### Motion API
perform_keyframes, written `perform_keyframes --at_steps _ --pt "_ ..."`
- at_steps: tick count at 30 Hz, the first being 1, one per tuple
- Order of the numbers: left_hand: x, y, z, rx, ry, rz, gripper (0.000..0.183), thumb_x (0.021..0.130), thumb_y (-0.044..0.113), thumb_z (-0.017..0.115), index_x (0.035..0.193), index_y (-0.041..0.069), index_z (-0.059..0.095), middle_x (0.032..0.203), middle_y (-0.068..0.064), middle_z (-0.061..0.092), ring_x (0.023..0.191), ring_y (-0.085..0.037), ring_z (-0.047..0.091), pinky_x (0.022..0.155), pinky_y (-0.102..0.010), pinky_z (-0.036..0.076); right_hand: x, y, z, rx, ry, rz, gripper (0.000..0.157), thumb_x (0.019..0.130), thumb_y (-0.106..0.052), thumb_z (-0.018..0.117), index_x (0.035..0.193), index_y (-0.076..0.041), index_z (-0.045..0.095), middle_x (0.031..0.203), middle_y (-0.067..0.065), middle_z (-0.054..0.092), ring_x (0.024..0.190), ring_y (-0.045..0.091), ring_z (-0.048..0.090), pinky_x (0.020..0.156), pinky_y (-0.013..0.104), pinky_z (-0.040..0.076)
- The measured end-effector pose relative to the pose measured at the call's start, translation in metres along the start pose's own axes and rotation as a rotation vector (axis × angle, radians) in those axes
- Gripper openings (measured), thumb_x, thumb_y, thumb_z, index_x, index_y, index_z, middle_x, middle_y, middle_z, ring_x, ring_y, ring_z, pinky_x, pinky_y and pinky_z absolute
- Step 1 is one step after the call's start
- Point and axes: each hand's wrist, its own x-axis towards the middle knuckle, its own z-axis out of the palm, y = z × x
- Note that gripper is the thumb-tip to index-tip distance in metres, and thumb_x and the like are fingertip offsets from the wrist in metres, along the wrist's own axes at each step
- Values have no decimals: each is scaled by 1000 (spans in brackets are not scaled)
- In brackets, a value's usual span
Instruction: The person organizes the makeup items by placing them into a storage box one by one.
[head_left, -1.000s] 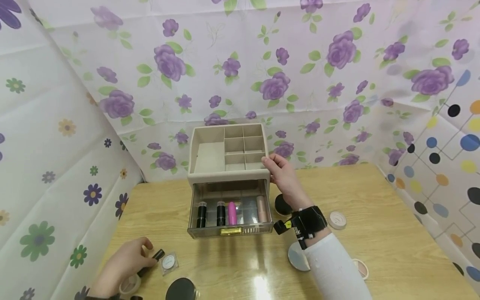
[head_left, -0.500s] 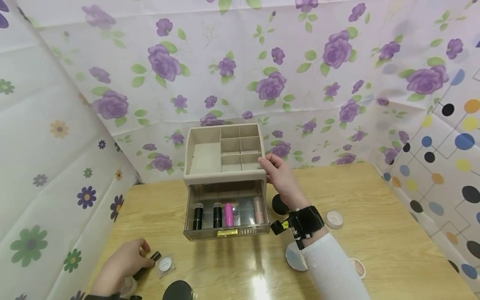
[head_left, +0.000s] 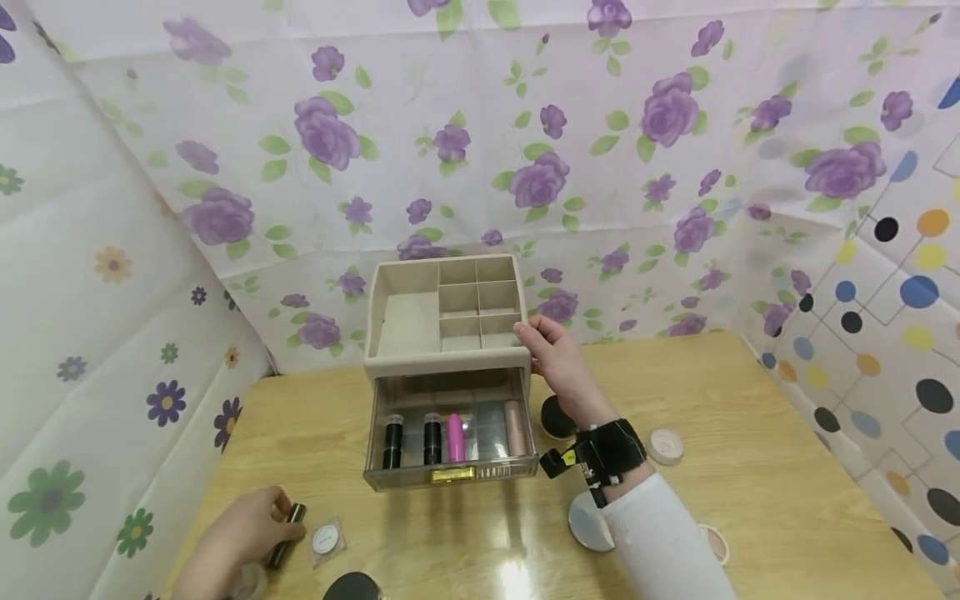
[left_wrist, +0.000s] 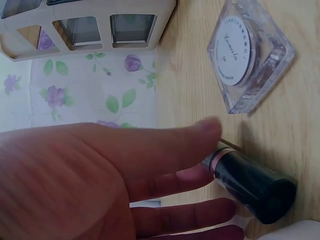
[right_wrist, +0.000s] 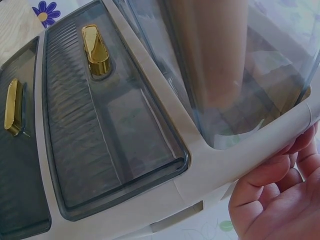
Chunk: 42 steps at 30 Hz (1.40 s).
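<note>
My left hand [head_left: 243, 533] is low on the left of the table, its thumb and fingers pinching a black lipstick tube [left_wrist: 250, 182] with a thin rose-gold band. A cream makeup organizer [head_left: 442, 361] stands at the middle. My right hand [head_left: 558, 358] grips its right side, thumb on the upper rim and fingers against the side wall. Below the upper compartments, a see-through drawer [head_left: 397, 479] with a gold handle is pulled out. In it stand two black tubes, a bright pink tube [head_left: 455, 437] and a beige tube [head_left: 516, 427].
Beside the left hand lies a clear square case [head_left: 326, 539] with a round white label. A black round lid [head_left: 352, 587] is at the front edge. Right of the organizer are a black compact [head_left: 557, 417], a round mirror [head_left: 591, 522] and a white round case [head_left: 665, 447]. Floral cloth hangs behind.
The black lipstick tube has turned to a steeper angle in my left hand, which has shifted slightly. My right hand keeps its grip on the organizer; the drawer stays out.
</note>
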Motion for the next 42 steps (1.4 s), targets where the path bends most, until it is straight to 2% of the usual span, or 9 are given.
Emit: perform_keyframes --at_steps 5,10,14,21,25,31,34,37,42 --pt "-3 -1 2 -4 6 -1 34 86 20 88 99 3 62 85 -2 62 78 -23 55 69 -37 45 -1 0 1 -2 17 -6 26 108 -35 65 98 -12 58 88 1 52 83 17 58 72 31 49" --pt "-5 1 -1 25 1 -43 30 88 20 87 91 2 62 84 -4 62 78 -23 57 70 -39 47 0 1 2 2 15 -8 27 108 -36 65 100 -11 58 90 1 53 85 18 59 73 31 50" --pt "-4 3 -3 37 -2 -40 26 90 17 84 93 -1 65 86 -5 63 78 -23 59 71 -40 50 0 0 1 6 30 -9 27 108 -35 64 98 -11 57 88 1 53 84 17 60 73 31 50" --pt "-3 -1 1 -12 46 -8 16 92 9 75 94 -1 63 81 -5 61 72 -22 57 64 -36 48 -1 -1 2 -3 31 -1 26 109 -34 64 101 -10 58 90 1 54 85 17 62 74 31 52" --pt "-3 1 -4 -64 89 -4 20 94 11 73 102 -4 62 84 -6 63 73 -22 58 64 -36 50 -1 -1 3 1 24 7 26 109 -34 64 102 -10 59 90 1 55 86 17 61 75 32 52" --pt "-10 18 -19 -149 186 90 26 98 15 73 110 -6 64 90 -7 64 78 -20 59 63 -33 50 0 -1 5 15 41 -3 26 109 -32 64 98 -10 58 88 0 56 84 16 61 75 31 52" --pt "-16 31 -26 -211 216 149 29 99 16 74 115 -7 64 91 -6 63 80 -20 60 62 -30 51 0 -1 5 20 43 -5 25 109 -31 63 97 -10 58 87 0 56 83 15 62 75 31 52" --pt "-22 43 -32 -232 241 200 35 101 18 75 120 -8 63 93 -5 64 81 -19 60 63 -28 52 0 -1 5 19 39 -6 25 109 -32 63 98 -10 58 87 0 56 84 15 62 76 31 52" --pt "-29 61 -42 -252 267 229 38 104 25 73 124 -5 61 100 -7 67 84 -19 62 65 -29 50 1 -2 5 15 32 -5 26 109 -32 64 100 -9 58 87 0 56 84 16 61 76 31 53"
